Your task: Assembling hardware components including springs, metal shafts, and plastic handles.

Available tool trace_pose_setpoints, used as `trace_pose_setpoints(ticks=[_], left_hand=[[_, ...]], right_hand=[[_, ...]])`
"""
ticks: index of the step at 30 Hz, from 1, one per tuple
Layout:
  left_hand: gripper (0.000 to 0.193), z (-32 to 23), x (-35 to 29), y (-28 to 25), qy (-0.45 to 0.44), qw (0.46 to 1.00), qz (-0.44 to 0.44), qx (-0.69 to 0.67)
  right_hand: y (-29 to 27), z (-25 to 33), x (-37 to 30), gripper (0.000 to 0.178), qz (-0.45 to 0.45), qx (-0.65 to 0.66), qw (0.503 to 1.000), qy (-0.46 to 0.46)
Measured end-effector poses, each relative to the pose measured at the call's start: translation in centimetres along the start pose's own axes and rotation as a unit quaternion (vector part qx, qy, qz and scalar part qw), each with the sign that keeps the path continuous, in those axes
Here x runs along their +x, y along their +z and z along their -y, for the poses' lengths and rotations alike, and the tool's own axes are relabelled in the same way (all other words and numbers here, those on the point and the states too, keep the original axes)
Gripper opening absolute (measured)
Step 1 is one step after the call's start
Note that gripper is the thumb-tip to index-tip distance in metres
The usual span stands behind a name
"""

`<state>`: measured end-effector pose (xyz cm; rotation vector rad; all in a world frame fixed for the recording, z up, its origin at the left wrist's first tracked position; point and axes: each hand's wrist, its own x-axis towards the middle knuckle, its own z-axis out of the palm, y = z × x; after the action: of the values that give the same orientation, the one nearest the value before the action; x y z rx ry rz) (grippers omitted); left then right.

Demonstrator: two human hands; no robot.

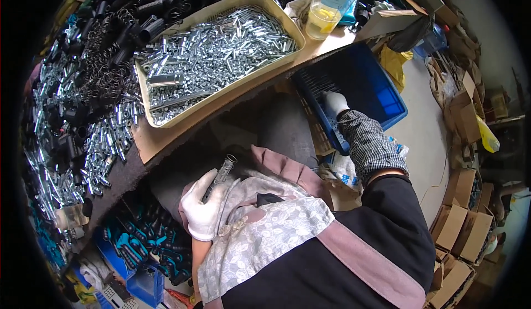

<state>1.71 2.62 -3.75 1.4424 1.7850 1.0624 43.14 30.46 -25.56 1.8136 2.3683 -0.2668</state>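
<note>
My left hand (203, 207), in a white glove, is wrapped round a slim grey metal tube (225, 168) with an open round end. It holds the tube tilted upward, close to my patterned apron (260, 242). My right hand (334, 103), gloved too, reaches down into a blue plastic crate (394, 101). Thin metal parts (318, 83) lie along the crate's left side, right by that hand. Its fingertips are hidden, so whether they grip anything does not show.
A cream tray (145, 96) heaped with small metal pins stands on the bench. Left of it lie piles of springs (105, 68), black sleeves and metal tubes (105, 148). A plastic cup (323, 19) with lemon slices stands near the bench edge. Cardboard boxes (456, 220) stand at right.
</note>
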Motion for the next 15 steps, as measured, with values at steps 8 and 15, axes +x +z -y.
trace_pose_setpoints(ticks=[8, 15], left_hand=[[0.033, -0.3, 0.2, 0.2, -0.005, 1.0, -0.014, -0.004], [0.032, -0.3, 0.6, 0.7, -0.002, 1.0, -0.018, -0.004]], right_hand=[[0.9, -1.0, -0.8, 0.028, 0.011, -0.035, 0.999, -0.025], [-0.1, -0.9, -2.4, 0.024, -0.013, 0.011, 1.0, -0.008]])
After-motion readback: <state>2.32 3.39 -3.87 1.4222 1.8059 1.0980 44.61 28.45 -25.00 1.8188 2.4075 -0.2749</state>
